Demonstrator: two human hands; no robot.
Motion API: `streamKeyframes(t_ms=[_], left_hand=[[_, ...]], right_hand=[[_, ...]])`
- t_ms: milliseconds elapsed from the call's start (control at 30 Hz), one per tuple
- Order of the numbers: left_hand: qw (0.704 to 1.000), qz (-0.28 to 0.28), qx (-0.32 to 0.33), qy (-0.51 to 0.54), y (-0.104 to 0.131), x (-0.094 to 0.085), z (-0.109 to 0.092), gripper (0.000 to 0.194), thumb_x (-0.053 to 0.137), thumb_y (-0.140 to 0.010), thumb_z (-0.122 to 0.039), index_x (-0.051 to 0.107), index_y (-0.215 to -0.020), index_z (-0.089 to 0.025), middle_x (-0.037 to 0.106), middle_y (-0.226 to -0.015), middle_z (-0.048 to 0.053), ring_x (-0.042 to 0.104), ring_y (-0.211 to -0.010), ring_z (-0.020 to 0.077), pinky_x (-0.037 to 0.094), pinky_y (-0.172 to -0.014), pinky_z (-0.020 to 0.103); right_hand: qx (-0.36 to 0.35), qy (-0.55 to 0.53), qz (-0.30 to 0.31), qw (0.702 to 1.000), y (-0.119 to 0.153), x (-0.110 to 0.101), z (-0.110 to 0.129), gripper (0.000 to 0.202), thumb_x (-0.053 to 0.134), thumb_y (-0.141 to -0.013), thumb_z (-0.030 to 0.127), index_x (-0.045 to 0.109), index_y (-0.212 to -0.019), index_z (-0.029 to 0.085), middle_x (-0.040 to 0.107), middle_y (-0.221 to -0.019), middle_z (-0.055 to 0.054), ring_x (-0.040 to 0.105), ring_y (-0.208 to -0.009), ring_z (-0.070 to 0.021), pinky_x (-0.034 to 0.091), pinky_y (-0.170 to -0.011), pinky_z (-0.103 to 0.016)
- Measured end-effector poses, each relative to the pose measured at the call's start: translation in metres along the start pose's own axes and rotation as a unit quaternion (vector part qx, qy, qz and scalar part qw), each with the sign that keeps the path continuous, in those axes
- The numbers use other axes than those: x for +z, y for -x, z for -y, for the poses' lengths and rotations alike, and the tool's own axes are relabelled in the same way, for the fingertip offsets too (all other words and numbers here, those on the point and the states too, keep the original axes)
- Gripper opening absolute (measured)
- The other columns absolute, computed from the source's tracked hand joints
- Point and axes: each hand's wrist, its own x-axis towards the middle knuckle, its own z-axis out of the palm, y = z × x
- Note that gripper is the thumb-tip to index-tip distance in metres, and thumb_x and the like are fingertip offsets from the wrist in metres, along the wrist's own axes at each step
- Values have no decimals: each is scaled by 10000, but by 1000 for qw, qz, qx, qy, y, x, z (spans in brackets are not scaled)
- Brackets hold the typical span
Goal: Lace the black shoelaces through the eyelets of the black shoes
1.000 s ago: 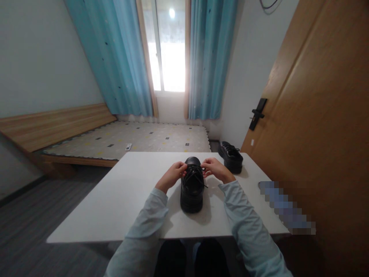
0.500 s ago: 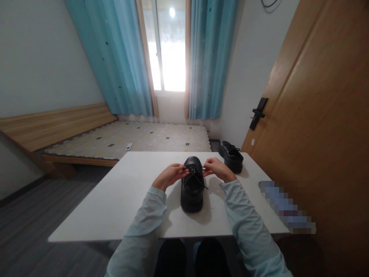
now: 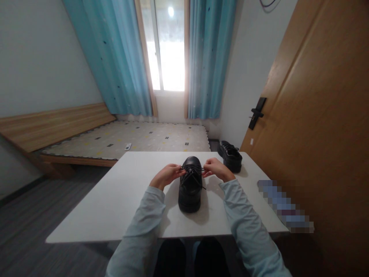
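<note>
Work shoe: your smooth black, thick-soled, leather-look lace-up shoe (image 3: 189, 192) stands upright on its sole, toe away from you, heel toward you; it is the reference for all positions below.
Support surface: the flat white rectangular table (image 3: 121, 200) lies under the work shoe.
Laces: the thin black cord laces (image 3: 192, 169) cross the top of the work shoe near its toe; one loose end trails past its right side.
Left hand: your left hand (image 3: 167, 176) is at the left side of the work shoe, thumb and fingers pinched together on a lace.
Right hand: your right hand (image 3: 216, 169) is at the right side of the work shoe, fingertips closed on a lace.
Sleeves: your pale blue-grey fabric sleeves (image 3: 144, 215) reach in from both near sides of the work shoe.
Second shoe: a matching black thick-soled shoe (image 3: 233, 158) stands on the table, beyond the work shoe and to its right.
Masked item: a long bluish item (image 3: 284, 206), pixelated and unidentifiable, lies right of the work shoe, at the table edge.
Bed: a pale patterned mattress (image 3: 161, 136) lies well beyond the work shoe.
</note>
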Motion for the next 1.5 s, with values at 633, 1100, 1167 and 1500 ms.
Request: streamKeyframes(t_ms=[633,1100,1167,1500], left_hand=[[868,-53,315,-380,4,5,-6,152,637,-654,-171,646,-806,-156,666,-872,50,618,-747,146,507,-685,277],[860,13,332,-387,12,17,-7,272,649,-725,-416,684,-757,-148,675,-836,71,628,-816,179,534,-749,291],[862,8,329,-385,12,17,-6,258,648,-726,-404,675,-740,-148,675,-809,66,625,-805,177,532,-748,295],[866,31,309,-392,12,13,-8,245,603,-758,-401,641,-744,-160,667,-777,40,608,-779,169,513,-761,304]], right_hand=[[-183,182,-8,966,-6,-4,4,65,651,-570,112,633,-631,125,611,-570,-10,530,-522,-105,391,-470,-203],[-265,343,-26,901,10,9,19,280,619,-784,451,644,-765,172,655,-789,-26,576,-634,-120,419,-604,-235],[-262,362,-37,894,11,12,20,240,626,-790,407,636,-756,169,657,-795,-29,580,-661,-128,411,-628,-239],[-230,335,-22,914,7,8,15,157,628,-782,301,609,-726,156,646,-700,-20,586,-625,-130,403,-589,-230]])
